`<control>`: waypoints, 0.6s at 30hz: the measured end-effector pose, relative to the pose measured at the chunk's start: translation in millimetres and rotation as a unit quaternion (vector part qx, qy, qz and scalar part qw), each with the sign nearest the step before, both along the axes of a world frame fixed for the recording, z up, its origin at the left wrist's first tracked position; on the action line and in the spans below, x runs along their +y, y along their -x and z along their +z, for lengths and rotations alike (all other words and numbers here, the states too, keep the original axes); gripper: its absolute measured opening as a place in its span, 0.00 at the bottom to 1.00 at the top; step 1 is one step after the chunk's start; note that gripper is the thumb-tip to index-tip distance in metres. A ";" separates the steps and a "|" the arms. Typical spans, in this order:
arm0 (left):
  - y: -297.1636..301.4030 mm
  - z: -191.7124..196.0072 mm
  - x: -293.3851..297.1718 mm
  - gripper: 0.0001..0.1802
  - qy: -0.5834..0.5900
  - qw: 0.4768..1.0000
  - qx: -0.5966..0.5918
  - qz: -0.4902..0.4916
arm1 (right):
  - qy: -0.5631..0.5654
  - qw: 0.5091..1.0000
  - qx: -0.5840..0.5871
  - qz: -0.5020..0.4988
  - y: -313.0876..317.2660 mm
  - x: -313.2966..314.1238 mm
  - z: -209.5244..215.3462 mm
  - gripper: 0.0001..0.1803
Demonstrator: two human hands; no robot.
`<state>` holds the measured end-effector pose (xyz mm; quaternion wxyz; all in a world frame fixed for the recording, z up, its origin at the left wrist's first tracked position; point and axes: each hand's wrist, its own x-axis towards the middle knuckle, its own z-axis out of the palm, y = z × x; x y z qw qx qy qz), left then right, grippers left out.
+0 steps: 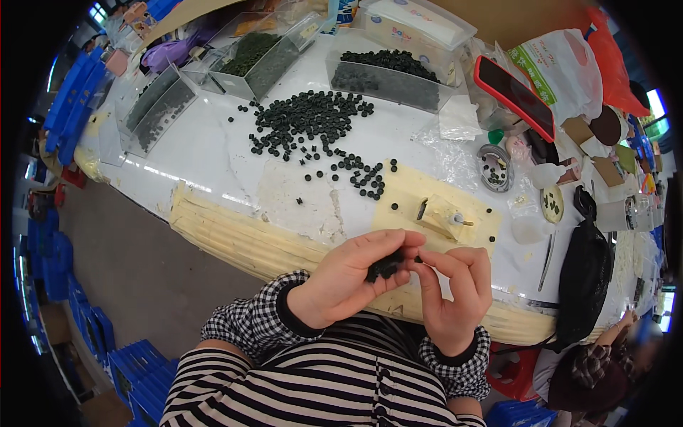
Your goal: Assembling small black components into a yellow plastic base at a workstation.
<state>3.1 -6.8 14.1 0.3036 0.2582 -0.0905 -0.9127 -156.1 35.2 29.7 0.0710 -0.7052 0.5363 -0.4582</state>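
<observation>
My left hand [340,277] is cupped around several small black round parts [384,267], held over the table's front edge. Between the thumb and forefinger of my right hand [459,295] is a single small black part [418,260], close to the left fingertips. Just beyond the hands, a yellow block with a metal pin [448,218] is fixed on a yellow sheet [405,186]. A heap of the same black grooved parts [306,119] spreads over the white tabletop, and a few lie loose near the block.
Clear bins of small parts [388,84] stand along the back. At the right are a red-edged phone [514,98], a round metal dish [495,169], tweezers [547,263] and a black bag [580,277]. Yellow padding [235,231] covers the front edge. Another person [594,373] sits at far right.
</observation>
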 end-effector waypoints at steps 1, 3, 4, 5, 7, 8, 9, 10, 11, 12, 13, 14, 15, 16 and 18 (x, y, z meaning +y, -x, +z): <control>0.0 -0.2 1.2 0.15 0.007 1.000 -0.007 -0.024 | 0.005 1.000 0.006 -0.004 1.0 0.2 1.2 0.13; 2.1 -2.4 2.0 0.13 0.021 0.999 0.008 -0.046 | -0.006 1.000 0.005 -0.010 1.2 1.4 1.6 0.13; 0.3 -4.5 2.2 0.12 0.033 0.998 0.028 -0.055 | -0.012 1.000 -0.002 -0.010 1.4 2.1 1.9 0.13; -0.2 -5.4 2.4 0.12 0.044 0.996 0.049 -0.067 | -0.017 1.000 -0.009 -0.014 1.6 2.8 2.4 0.13; 0.1 -2.1 3.6 0.11 0.028 0.998 0.021 -0.060 | -0.022 1.000 -0.017 -0.002 0.8 3.0 3.9 0.12; -0.9 -1.9 3.3 0.11 0.025 0.997 0.027 -0.065 | -0.021 1.000 -0.019 0.001 0.9 3.4 4.2 0.12; -1.9 -1.8 3.2 0.11 0.022 0.997 0.033 -0.071 | -0.020 1.000 -0.020 0.002 0.6 3.7 4.3 0.12; -2.7 -2.3 3.3 0.11 0.024 0.996 0.039 -0.073 | -0.020 1.000 -0.023 0.002 0.0 3.8 4.2 0.12; -3.1 -3.6 3.3 0.11 0.025 0.996 0.046 -0.074 | -0.021 0.999 -0.027 0.003 -0.2 3.3 3.9 0.12; -3.5 -4.7 3.2 0.11 0.025 0.995 0.052 -0.075 | -0.022 0.999 -0.030 0.004 -0.4 2.8 3.5 0.12; -4.1 -5.1 2.8 0.11 0.026 0.995 0.054 -0.077 | -0.022 0.999 -0.034 0.005 -0.8 2.5 2.9 0.12; -4.3 -5.5 2.9 0.10 0.028 0.995 0.056 -0.078 | -0.021 0.999 -0.037 0.006 -0.8 2.7 2.3 0.12; -4.2 -6.0 3.0 0.10 0.029 0.995 0.058 -0.080 | -0.020 0.999 -0.040 0.007 -0.7 2.9 1.9 0.11; -3.9 -6.8 3.2 0.10 0.032 0.994 0.060 -0.080 | -0.018 0.999 -0.040 0.009 -0.5 2.9 1.6 0.11; -3.7 -8.0 3.5 0.10 0.039 0.994 0.063 -0.081 | -0.016 0.999 -0.040 0.012 -0.6 2.9 1.6 0.11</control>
